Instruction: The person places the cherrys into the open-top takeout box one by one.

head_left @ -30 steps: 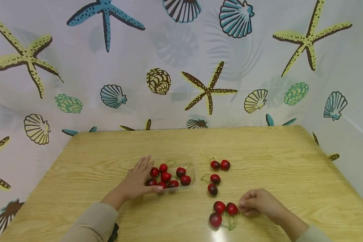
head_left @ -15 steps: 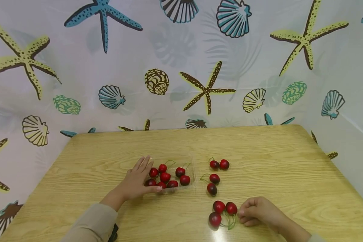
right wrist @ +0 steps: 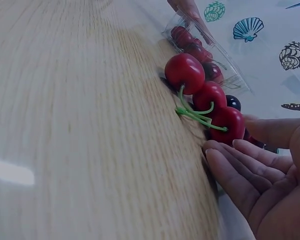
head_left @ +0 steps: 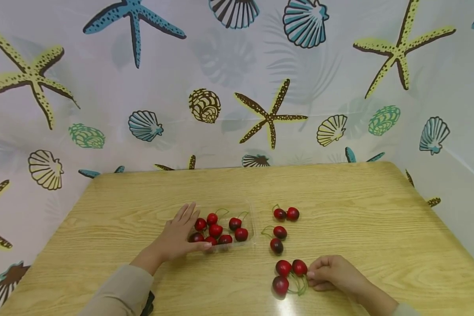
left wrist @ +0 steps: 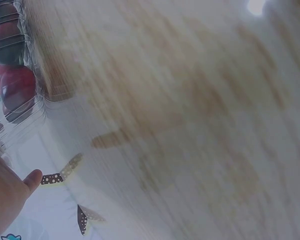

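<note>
Clear plastic box (head_left: 254, 228) w/ cherries (head_left: 215, 231) sits against L hand (head_left: 177, 232), thumb & fingers spread wide round its end. R hand (head_left: 333, 276): narrow gap btwn thumb & fingers, tips right at 3-cherry bunch (head_left: 283, 268); two cherry pairs (head_left: 280, 232) lie beyond that, nr box.

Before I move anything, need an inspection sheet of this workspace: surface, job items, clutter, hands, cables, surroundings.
Surface: light wood-grain table; glare spot near the trio.
Job's things: clear rectangular plastic box holding eight visible round red cherries; to its right, two loose pairs and one trio.
Clutter: black object by the beige left sleeve, mostly hidden; identity unclear.
Hands: left hand spread across the box's left end; right hand at the trio's right side, appears to touch a cherry.
Cables: nothing seen.
Surroundings: white sheet with starfish and seashell prints, behind the table.
</note>
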Demonstrator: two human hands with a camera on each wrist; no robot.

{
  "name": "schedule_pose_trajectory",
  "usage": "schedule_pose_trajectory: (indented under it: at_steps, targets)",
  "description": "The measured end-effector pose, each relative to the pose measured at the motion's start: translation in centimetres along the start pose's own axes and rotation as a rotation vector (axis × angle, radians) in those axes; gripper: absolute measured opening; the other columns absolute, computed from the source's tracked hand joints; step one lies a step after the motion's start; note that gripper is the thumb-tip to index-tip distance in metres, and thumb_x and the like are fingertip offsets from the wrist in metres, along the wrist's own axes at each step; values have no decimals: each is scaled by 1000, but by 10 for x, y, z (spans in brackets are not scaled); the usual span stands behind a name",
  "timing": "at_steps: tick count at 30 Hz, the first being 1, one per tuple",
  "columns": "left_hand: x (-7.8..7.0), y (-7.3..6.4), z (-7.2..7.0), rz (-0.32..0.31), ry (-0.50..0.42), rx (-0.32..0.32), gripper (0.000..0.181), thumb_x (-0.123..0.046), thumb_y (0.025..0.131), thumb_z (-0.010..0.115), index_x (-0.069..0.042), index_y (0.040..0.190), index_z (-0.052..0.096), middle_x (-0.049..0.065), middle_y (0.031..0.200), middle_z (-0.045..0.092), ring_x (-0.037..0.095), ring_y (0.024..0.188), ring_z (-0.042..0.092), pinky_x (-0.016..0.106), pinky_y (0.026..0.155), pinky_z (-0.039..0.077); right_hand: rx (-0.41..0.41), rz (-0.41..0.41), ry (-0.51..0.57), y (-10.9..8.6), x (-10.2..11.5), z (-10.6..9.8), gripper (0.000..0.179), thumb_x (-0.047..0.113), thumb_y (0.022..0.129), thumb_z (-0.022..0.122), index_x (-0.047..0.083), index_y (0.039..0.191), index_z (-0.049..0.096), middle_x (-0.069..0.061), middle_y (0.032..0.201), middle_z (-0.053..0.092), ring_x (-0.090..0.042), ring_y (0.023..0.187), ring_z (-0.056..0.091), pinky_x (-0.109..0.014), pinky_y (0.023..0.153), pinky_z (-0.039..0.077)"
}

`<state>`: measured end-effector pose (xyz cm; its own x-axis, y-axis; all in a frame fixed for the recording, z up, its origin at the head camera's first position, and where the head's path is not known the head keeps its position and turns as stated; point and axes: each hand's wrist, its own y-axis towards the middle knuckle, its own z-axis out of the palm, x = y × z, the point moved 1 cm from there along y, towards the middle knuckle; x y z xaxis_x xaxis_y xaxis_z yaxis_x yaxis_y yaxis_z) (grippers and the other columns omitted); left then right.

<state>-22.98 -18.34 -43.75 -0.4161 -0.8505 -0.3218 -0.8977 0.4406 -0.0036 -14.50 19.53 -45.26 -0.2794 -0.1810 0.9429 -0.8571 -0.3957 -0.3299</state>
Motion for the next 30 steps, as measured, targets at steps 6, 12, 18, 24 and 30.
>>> schedule_pose_trajectory:
  at_steps: [6, 12, 18, 24, 30]
  targets:
    - [1, 0, -1, -3, 3, 1, 97, -66, 71, 48, -3, 138, 17, 10, 144, 0, 28, 129, -5, 64, 88, 13, -29, -26, 28, 6, 0, 4, 25, 12, 80, 58, -11, 92, 55, -8, 83, 60, -20, 78, 59, -34, 72, 47]
    - [1, 0, -1, -3, 6, 3, 96, -65, 72, 48, -3, 138, 17, 10, 144, -1, 29, 129, -4, 64, 88, 13, -77, -51, 35, 12, 4, 9, 26, 6, 80, 58, -14, 95, 51, -9, 85, 60, -19, 78, 59, -34, 72, 47]
    - [0, 0, -1, -3, 4, 7, 96, -65, 72, 48, -3, 138, 17, 10, 144, -1, 29, 129, -4, 64, 88, 13, -100, -49, 57, 18, 5, 12, 24, 2, 78, 59, -15, 94, 51, -9, 81, 62, -18, 77, 60, -34, 71, 48]
    - [0, 0, -1, -4, -3, 9, 96, -65, 72, 48, -3, 138, 16, 9, 144, -2, 28, 129, -5, 64, 88, 12, -98, -41, 77, 22, 5, 12, 21, -2, 78, 58, -14, 93, 50, -11, 79, 63, -19, 76, 61, -33, 69, 48]
    - [1, 0, 0, -1, 3, 8, 97, -66, 72, 48, -3, 138, 16, 10, 144, -1, 29, 129, -4, 64, 88, 13, -103, -23, 110, 23, 5, 11, 17, -5, 78, 57, -13, 91, 51, -13, 79, 63, -18, 73, 62, -31, 67, 49]
